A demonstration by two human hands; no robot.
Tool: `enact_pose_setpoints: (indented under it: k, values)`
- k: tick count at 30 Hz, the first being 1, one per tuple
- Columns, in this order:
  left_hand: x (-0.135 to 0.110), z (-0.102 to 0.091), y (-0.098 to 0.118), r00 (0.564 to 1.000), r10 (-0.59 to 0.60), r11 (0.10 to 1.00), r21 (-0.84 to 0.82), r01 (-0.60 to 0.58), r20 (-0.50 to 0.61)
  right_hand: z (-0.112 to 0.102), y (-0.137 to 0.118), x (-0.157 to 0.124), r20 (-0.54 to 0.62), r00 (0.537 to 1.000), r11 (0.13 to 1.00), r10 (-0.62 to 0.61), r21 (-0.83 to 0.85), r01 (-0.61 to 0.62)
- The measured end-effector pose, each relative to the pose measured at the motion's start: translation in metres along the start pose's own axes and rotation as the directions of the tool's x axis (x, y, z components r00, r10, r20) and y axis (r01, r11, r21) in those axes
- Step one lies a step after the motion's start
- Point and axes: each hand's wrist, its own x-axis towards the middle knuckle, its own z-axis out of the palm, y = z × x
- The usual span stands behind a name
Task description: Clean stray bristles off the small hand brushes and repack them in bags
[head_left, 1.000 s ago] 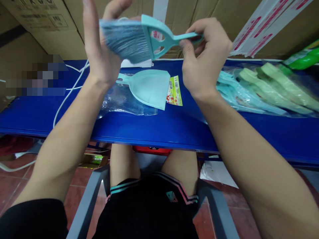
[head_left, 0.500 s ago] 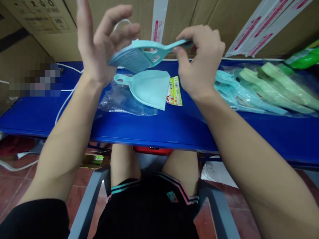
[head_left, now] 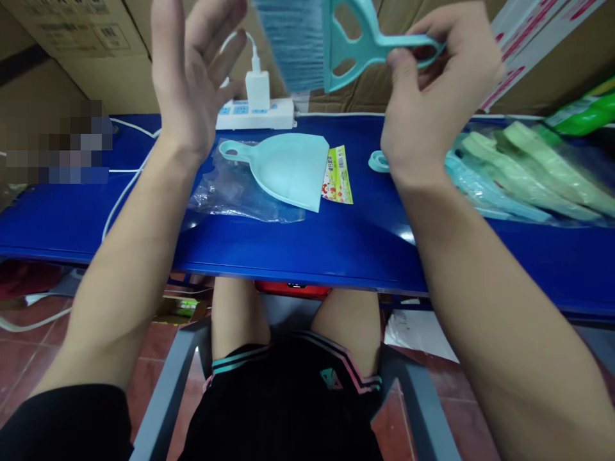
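My right hand (head_left: 432,96) grips the handle of a small teal hand brush (head_left: 331,38), held high above the blue table (head_left: 336,250) with its bristles pointing down. My left hand (head_left: 192,70) is raised to the left of the brush, fingers spread and empty, not touching it. Below them a matching teal dustpan (head_left: 283,166) lies flat on the table, partly on a clear plastic bag (head_left: 230,195). A yellow printed label card (head_left: 337,176) lies beside the dustpan's right edge.
A white power strip (head_left: 254,114) with a plugged charger sits at the table's back, its white cable (head_left: 125,192) trailing left. Bagged teal and green dustpan sets (head_left: 519,173) are piled at right. Cardboard boxes (head_left: 96,57) stand behind. My knees and a grey chair frame show below.
My right hand has lifted the brush up and rightward and turned it so the bristles point down. My left hand has come off the bristles and opened. The power strip is now uncovered.
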Motion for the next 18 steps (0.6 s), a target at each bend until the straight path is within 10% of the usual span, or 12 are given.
enact_pose_setpoints:
  k: [5,11,18]
  values:
    - [0.003,-0.001,-0.002,0.994,0.034,0.999,0.006,-0.034,-0.105,0.007,0.007,-0.002,-0.022,0.999,0.999,-0.036,0.020,0.036]
    - [0.009,-0.002,-0.009,0.982,0.111,0.992,0.042,-0.119,0.150,0.005,0.002,-0.010,0.140,0.965,0.975,-0.222,0.031,0.220]
    - [0.004,0.004,-0.004,0.999,0.015,1.000,-0.006,-0.015,-0.043,0.003,-0.006,-0.011,0.035,0.981,0.981,-0.190,0.041,0.189]
